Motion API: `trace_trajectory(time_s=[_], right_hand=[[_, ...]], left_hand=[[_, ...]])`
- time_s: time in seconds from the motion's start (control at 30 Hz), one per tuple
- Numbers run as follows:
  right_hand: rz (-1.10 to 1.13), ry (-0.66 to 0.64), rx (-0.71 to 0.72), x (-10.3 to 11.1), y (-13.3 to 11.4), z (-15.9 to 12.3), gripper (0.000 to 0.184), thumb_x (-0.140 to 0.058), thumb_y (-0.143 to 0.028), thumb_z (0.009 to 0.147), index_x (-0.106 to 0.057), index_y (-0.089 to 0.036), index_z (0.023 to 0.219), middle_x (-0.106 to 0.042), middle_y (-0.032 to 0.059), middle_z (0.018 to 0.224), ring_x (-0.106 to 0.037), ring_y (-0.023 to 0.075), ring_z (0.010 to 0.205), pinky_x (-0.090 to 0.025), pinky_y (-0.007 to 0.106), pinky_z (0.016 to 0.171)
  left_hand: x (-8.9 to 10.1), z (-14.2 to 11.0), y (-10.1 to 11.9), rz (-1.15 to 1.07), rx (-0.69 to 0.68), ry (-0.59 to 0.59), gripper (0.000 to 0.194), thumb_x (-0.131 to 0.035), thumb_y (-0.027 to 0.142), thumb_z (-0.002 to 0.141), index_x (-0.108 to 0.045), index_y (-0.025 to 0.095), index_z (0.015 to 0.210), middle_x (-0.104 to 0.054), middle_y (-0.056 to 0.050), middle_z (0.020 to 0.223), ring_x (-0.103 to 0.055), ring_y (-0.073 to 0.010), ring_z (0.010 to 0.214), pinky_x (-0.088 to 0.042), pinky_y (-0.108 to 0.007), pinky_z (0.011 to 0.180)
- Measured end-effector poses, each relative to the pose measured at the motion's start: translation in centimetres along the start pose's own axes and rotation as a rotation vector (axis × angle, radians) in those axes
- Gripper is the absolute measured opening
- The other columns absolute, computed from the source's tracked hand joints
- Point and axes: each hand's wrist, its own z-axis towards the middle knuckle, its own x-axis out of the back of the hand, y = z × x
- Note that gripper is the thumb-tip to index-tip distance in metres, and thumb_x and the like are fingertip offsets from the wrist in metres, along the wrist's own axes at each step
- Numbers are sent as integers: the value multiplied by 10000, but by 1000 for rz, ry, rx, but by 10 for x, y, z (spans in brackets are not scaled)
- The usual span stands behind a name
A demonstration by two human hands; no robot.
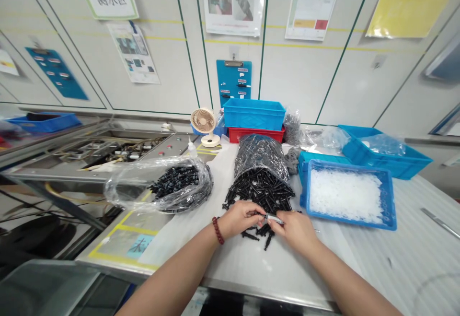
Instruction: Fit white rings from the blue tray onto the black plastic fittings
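My left hand, with a red bead bracelet at its wrist, is closed in a pinch on a small black part. Facing it, my right hand grips a short pale grey stick-like piece, whose end meets the black part. The fingers cover much of both. Just beyond my hands, a heap of slim black plastic parts spills from a clear bag lying on its side. A few loose black parts lie on the table under my hands.
To the right stands a blue tray of small translucent white pieces. An open clear bag of black parts sits left. Behind are a small fan, a blue bin stacked on a red bin, and another blue bin.
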Motion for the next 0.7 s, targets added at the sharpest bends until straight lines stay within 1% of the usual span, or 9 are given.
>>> trace_trajectory(time_s=[0.13,0.27,0.37,0.43,0.47,0.53,0.6,0.63,0.7], right_hand=[[5,9,-14,-3,0,0,366,-414,-462,863,-612,-202,696,-662,43,696,-599,165,646,-213,248,502],[19,-11,-36,-2,0,1,355,-421,-465,852,-602,-199,702,-657,44,698,-590,170,644,-218,246,508],[67,-21,-9,0,2,2,246,-441,-358,850,-593,-194,749,-650,34,726,-582,168,669,-251,243,532],[121,-5,52,0,3,2,150,-449,-232,832,-588,-187,799,-643,30,776,-576,165,725,-294,237,578],[154,7,95,-1,3,2,143,-446,-179,821,-588,-184,830,-639,29,805,-571,163,755,-315,235,610],[214,37,189,-3,4,3,188,-435,-126,820,-589,-180,913,-633,36,864,-561,163,806,-347,239,674],[246,67,265,-7,4,3,226,-439,-133,839,-576,-182,1013,-633,47,909,-560,170,833,-365,250,709],[246,80,288,-8,4,3,235,-450,-146,847,-568,-184,1046,-636,51,919,-563,174,836,-370,254,714],[226,92,299,-8,3,3,209,-473,-179,859,-578,-191,1040,-646,47,905,-572,175,816,-371,252,699]], left_hand=[[0,-1,-2,-26,10,-6,178,-567,240,763,-663,116,845,-667,-51,701,-630,-142,636,-482,-202,600],[0,-1,-4,2,10,12,152,-587,188,704,-652,112,819,-637,-38,709,-587,-122,597,-439,-185,539],[0,0,-5,34,17,69,104,-567,132,670,-600,121,767,-582,-3,666,-521,-98,574,-397,-175,525],[1,1,-4,-30,29,102,94,-534,125,671,-534,135,765,-527,19,675,-485,-83,564,-384,-172,521],[2,2,-3,-85,37,106,102,-521,142,683,-502,143,784,-498,27,693,-469,-73,548,-379,-170,508],[2,2,-2,-200,57,83,148,-518,214,721,-462,154,843,-447,36,730,-426,-50,504,-357,-164,466],[2,2,-1,-279,81,15,232,-542,322,749,-460,150,882,-422,41,728,-373,-31,469,-311,-153,425],[2,3,-1,-310,91,-27,278,-555,378,754,-467,144,875,-412,47,693,-349,-28,457,-288,-150,414],[2,2,-2,-365,103,-94,363,-571,472,747,-479,131,829,-397,60,603,-327,-33,445,-258,-150,406]])
